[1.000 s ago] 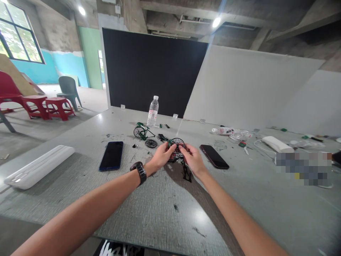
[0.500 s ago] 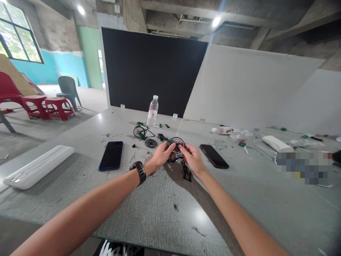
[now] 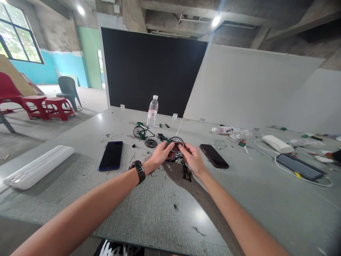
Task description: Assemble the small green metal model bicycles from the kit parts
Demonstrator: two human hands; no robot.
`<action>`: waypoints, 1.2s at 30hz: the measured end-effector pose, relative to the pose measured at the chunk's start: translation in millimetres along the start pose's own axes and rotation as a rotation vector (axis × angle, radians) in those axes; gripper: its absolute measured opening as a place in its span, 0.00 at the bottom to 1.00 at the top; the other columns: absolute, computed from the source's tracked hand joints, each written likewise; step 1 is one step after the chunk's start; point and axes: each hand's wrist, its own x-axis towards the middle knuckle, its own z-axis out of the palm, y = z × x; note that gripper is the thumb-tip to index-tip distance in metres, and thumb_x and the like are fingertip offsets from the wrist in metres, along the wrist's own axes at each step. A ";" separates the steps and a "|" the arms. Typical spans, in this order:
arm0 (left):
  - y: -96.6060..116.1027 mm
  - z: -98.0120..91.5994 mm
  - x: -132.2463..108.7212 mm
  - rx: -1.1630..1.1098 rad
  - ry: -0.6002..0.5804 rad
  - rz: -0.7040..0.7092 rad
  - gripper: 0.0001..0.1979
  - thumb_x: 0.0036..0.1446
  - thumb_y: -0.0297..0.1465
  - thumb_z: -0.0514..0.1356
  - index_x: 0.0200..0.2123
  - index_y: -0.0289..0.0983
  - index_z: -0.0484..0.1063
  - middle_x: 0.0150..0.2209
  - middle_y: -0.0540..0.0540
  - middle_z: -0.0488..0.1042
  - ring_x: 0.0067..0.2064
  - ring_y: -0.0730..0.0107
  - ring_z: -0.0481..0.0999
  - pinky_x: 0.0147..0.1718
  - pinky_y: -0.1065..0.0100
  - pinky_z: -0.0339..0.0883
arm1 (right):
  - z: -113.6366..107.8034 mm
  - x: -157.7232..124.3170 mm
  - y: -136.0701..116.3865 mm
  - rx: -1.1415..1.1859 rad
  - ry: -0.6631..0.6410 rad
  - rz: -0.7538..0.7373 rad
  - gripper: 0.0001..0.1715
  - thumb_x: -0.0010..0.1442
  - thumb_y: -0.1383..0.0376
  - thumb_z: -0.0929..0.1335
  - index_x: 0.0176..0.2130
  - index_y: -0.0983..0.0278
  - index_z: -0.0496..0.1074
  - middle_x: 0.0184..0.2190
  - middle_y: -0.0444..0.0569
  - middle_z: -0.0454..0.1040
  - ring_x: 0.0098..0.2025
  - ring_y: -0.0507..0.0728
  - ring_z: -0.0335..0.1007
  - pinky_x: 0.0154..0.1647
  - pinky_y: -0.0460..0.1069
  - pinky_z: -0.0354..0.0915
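Between both hands is a small black toy bicycle wheel (image 3: 176, 138), tilted toward me, with a bit of green frame at its left side. My left hand (image 3: 161, 155), a watch (image 3: 137, 171) on its wrist, pinches the wheel's left side. On the right side, my right hand (image 3: 194, 158) grips it with thumb and fingers. Red and black bicycle parts (image 3: 173, 157) show just below the wheel, partly hidden by my hands. Left of my hands, a green toy bicycle frame (image 3: 145, 133) with one wheel stands behind a loose wheel (image 3: 151, 143).
A clear bottle (image 3: 152, 113) stands behind the parts. One phone (image 3: 111, 155) lies to the left, another (image 3: 214, 156) to the right. Farther right are a power bank (image 3: 299, 166) with a cable and plastic packaging (image 3: 239, 134). A white case (image 3: 39, 166) rests at far left.
Both hands stay nearly in place around the wheel, which shifts only very slightly. The blurred patch at far right now shows clearly as a dark device.
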 end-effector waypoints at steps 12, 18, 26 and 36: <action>7.2 -1.6 -4.2 -0.033 0.068 -0.090 0.24 0.57 0.54 0.58 0.30 0.39 0.61 0.23 0.52 0.67 0.21 0.76 0.63 0.18 0.74 0.51 | -40.6 17.2 27.2 -0.434 0.206 0.057 0.30 0.57 0.44 0.66 0.44 0.66 0.74 0.26 0.48 0.75 0.28 0.57 0.71 0.34 0.51 0.65; 7.0 -1.1 -3.3 -0.032 0.077 -0.086 0.23 0.57 0.53 0.59 0.31 0.38 0.62 0.22 0.53 0.66 0.21 0.76 0.63 0.19 0.73 0.53 | -58.9 24.9 55.0 -0.733 0.077 0.054 0.13 0.58 0.66 0.64 0.39 0.66 0.77 0.38 0.58 0.79 0.40 0.60 0.73 0.44 0.52 0.64; 5.4 -1.1 -1.7 -0.039 0.090 -0.077 0.22 0.58 0.51 0.59 0.30 0.38 0.62 0.22 0.53 0.65 0.22 0.75 0.64 0.19 0.74 0.54 | -60.0 18.0 52.7 -0.783 -0.029 0.040 0.11 0.56 0.67 0.67 0.39 0.61 0.77 0.32 0.51 0.79 0.35 0.60 0.74 0.37 0.52 0.63; 6.1 -0.6 -1.6 -0.071 0.116 -0.069 0.20 0.60 0.49 0.59 0.31 0.38 0.63 0.22 0.54 0.64 0.21 0.76 0.63 0.19 0.74 0.56 | -45.2 13.8 10.9 -0.572 -0.360 -0.247 0.08 0.58 0.57 0.71 0.33 0.58 0.78 0.41 0.48 0.76 0.44 0.59 0.73 0.50 0.54 0.64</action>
